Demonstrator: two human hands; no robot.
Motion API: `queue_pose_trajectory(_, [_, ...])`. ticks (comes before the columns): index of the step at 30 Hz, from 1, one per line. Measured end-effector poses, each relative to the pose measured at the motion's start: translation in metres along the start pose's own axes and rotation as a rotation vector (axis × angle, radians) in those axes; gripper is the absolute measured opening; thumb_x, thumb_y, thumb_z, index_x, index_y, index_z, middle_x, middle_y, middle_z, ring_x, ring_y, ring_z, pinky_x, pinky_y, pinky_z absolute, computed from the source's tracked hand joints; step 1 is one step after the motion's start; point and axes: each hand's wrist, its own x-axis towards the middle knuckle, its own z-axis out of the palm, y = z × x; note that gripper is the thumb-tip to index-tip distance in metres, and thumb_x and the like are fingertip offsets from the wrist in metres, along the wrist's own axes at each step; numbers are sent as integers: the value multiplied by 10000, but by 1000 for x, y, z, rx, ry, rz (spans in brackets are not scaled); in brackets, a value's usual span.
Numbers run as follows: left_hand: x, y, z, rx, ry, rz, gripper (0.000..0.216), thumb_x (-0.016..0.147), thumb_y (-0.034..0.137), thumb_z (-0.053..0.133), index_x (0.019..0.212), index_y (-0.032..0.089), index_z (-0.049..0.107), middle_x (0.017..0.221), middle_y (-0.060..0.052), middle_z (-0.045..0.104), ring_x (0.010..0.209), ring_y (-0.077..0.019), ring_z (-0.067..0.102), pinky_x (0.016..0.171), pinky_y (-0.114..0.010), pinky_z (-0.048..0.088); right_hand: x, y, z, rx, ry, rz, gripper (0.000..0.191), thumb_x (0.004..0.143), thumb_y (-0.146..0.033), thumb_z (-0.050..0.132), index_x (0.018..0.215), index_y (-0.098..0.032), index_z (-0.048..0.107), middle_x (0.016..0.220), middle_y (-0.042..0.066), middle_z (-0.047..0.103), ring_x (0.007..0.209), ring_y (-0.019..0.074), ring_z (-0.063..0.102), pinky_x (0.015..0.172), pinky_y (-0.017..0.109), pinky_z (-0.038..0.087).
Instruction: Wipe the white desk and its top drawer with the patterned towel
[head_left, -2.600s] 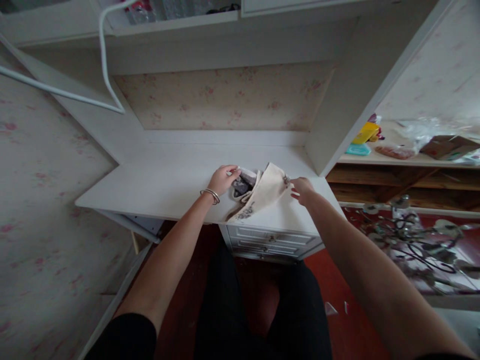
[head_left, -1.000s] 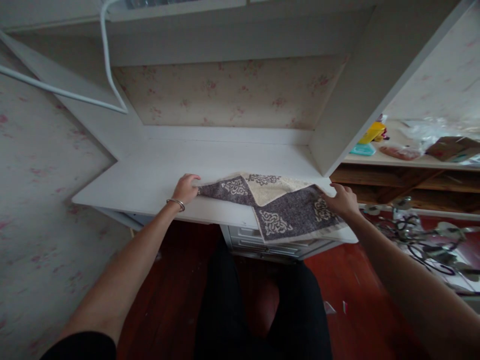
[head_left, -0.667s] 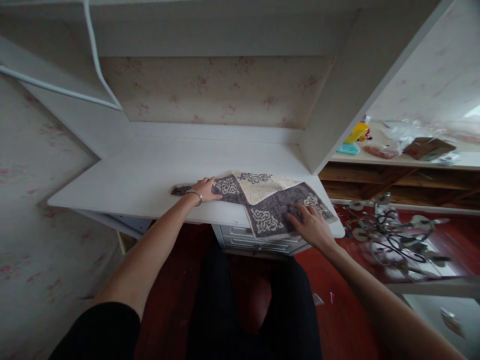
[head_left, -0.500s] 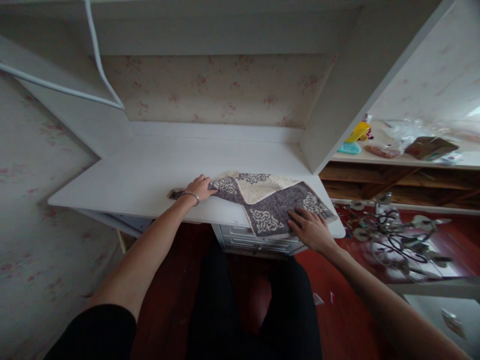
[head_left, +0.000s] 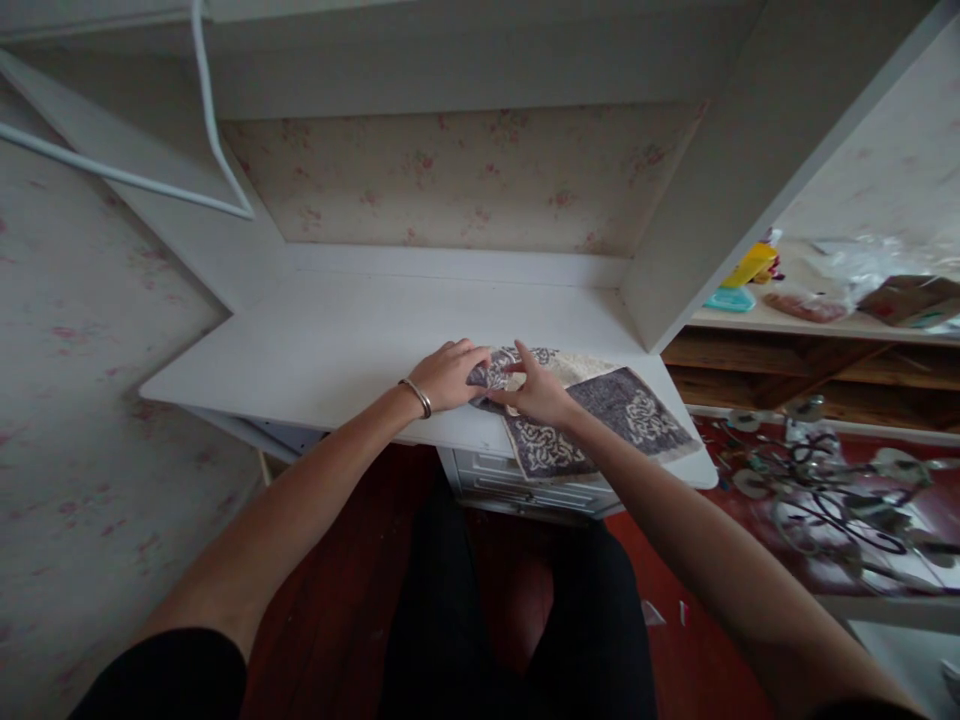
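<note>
A grey and cream patterned cloth (head_left: 619,405), like a small towel, lies partly folded on the white desk top (head_left: 360,340), one corner reaching the front edge. My left hand (head_left: 448,376), with a metal bangle at the wrist, has its fingers closed round the bunched left end of the cloth. Close beside it, my right hand (head_left: 541,390) touches the same bunched part, thumb and fingers spread apart. The cream side shows behind my right hand, which hides part of the fold.
White drawers (head_left: 525,485) sit under the desk. A white cable (head_left: 210,110) hangs at upper left. On the right, a low shelf (head_left: 806,318) bears plastic bags and a box, and a chandelier-like fixture (head_left: 832,490) lies on the red floor.
My right hand has moved left from the cloth's front right part to beside my left hand. The cloth's outstretched left end is now gathered rightward in my left hand.
</note>
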Motion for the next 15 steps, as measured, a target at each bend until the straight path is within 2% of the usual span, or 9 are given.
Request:
queue_pose_trajectory(2, [0,3,-5,-16,-23,27,243,749,260,661,980,222,596,1000,-42,585,970,-221,539,889,-372,433,17,-4,-4,-29,-181,-16,840,770,-466,683,1477,-213,307,1012,96,672,647,174,626,685,364,530])
queue_pose_trajectory(4, [1,3,-10,-46,-39,46,194,772,201,615,966,210,610,993,-37,589,954,-196,548,897,-365,443,28,-6,-6,-142,-255,-113,809,730,-458,725,1430,-211,404,1084,117,641,822,222,644,767,375,519])
queue_pose_trajectory(6, [2,3,-14,-99,-28,76,158,783,165,582,931,202,622,997,-34,594,953,-176,557,912,-350,446,35,-6,-5,-301,-186,-243,927,623,-447,810,1425,-214,409,1273,148,546,1063,280,582,879,384,480])
queue_pose_trajectory(7, [3,3,-15,-129,-18,93,153,785,161,576,923,203,626,1010,-34,596,966,-169,561,921,-339,446,38,-6,-3,-378,-147,-289,932,607,-436,820,1418,-217,415,1301,143,532,1118,289,552,903,380,465])
queue_pose_trajectory(8, [3,4,-17,-151,-10,106,159,782,163,578,927,205,629,1030,-34,597,986,-165,562,932,-328,443,40,-6,-2,-444,-125,-317,848,638,-423,798,1386,-218,455,1270,129,564,1119,286,552,900,373,460])
queue_pose_trajectory(11, [1,0,-18,-102,-40,63,327,739,197,615,1065,216,615,1129,-56,584,1027,-177,563,936,-316,444,44,-8,-3,-559,-143,-342,382,788,-334,647,1155,-232,640,1042,73,681,978,254,617,825,341,458])
queue_pose_trajectory(13, [-4,-8,-17,5,-150,-44,525,686,209,645,1204,220,563,1161,-82,587,1007,-197,575,882,-312,462,44,-10,-12,-591,-135,-347,279,817,-270,579,1076,-242,679,1038,67,690,958,248,624,803,331,446])
queue_pose_trajectory(15, [-9,-19,-15,108,-306,-188,537,678,217,632,1212,228,572,1091,-83,635,922,-205,603,775,-297,470,42,-13,-27,-669,-116,-351,299,813,-246,558,1085,-268,678,1077,52,688,965,243,622,782,318,437])
